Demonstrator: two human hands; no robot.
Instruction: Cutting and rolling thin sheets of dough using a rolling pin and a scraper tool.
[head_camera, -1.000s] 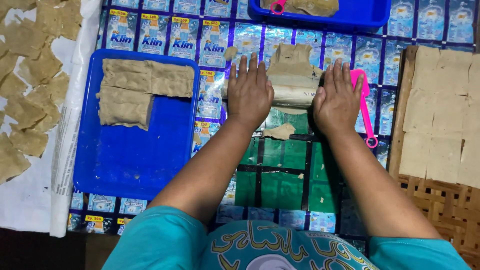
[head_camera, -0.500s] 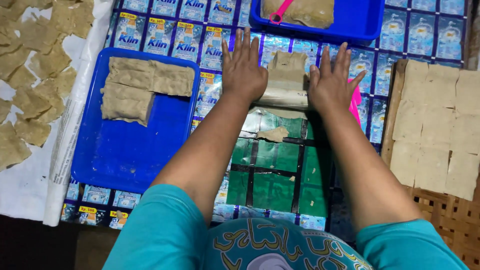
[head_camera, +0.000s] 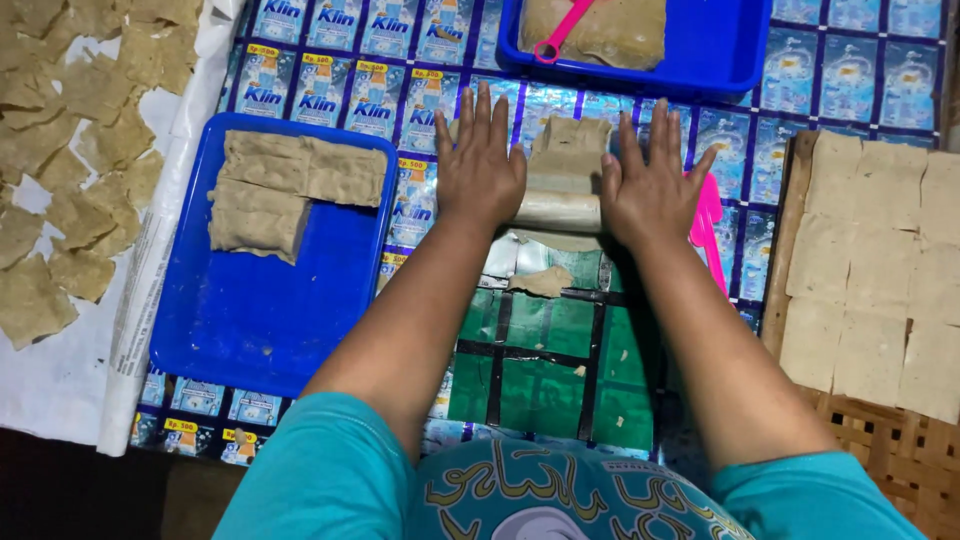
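My left hand (head_camera: 480, 160) and my right hand (head_camera: 652, 180) lie flat, fingers spread, on the two ends of a pale cylindrical roller (head_camera: 557, 210). The roller rests across a strip of tan dough (head_camera: 566, 145) on a mat made of blue and green sachet wrappers (head_camera: 545, 350). A small torn scrap of dough (head_camera: 541, 282) lies on the mat just behind the roller, nearer to me. A pink plastic tool (head_camera: 708, 225) lies beside my right hand, partly hidden by it.
A blue tray (head_camera: 270, 320) at left holds stacked dough sheets (head_camera: 290, 180). Another blue tray (head_camera: 720, 60) at the top holds dough and a pink scoop (head_camera: 560, 38). Cut dough pieces lie on white paper (head_camera: 60, 380) far left and on a woven rack (head_camera: 880, 440) at right.
Both hands have pushed the roller away from me over the dough, then stayed near the far end; fingers went from curled over it to flat and spread.
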